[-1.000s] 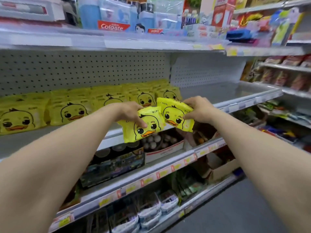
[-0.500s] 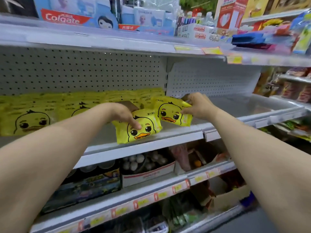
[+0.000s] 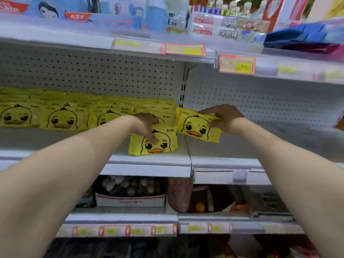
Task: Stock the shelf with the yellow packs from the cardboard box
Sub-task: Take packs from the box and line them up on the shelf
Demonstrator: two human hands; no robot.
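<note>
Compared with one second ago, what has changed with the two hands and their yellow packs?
The left hand and right hand carried their packs forward, past the shelf edge. The left pack now stands on the shelf; the right pack is held beside the right end of the stocked row. Both hands still grip. The stocked row stayed put.

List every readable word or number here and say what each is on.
"CKok": yellow pack in the right hand.
"ate": red label, top shelf, cut off at the frame edge.
"9.9", faint: price tag.
Other tags and Chinese print: too blurred.
</note>
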